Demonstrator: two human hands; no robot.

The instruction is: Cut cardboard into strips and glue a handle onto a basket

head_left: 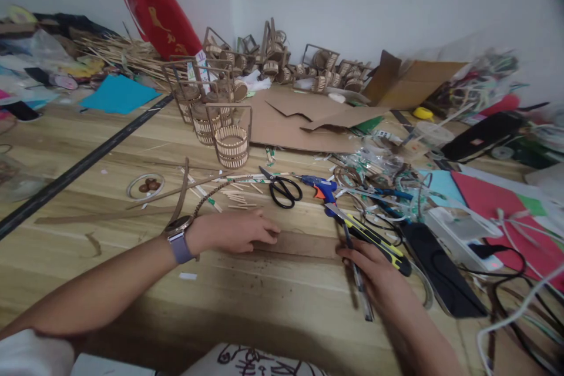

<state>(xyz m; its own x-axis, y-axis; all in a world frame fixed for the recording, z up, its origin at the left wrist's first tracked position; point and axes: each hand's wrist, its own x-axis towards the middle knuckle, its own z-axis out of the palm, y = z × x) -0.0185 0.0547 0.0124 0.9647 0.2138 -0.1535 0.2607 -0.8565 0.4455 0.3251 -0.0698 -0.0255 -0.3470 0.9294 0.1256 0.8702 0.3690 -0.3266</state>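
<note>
A flat brown strip [308, 245], which looks like cardboard or bark, lies across the table in front of me. My left hand [240, 231] rests over its left end, palm down, fingers loosely spread and fingertips on the strip. At the right end, my right hand [372, 267] holds a slim, dark pen-like tool [359, 288] pointing away from me; I cannot tell its exact kind. The fingertips of that hand touch the strip's end. Just beyond lies a yellow-and-black utility knife [372, 239]. Dark crumbs are scattered below the strip.
Black scissors [285, 189] and a blue glue gun [321, 188] lie beyond the strip. Small slatted buckets [232, 147] with tall handles stand further back, near cardboard sheets [299, 123]. Thin sticks [238, 197] lie at centre left. Cords and a black phone-like slab [443, 270] crowd the right.
</note>
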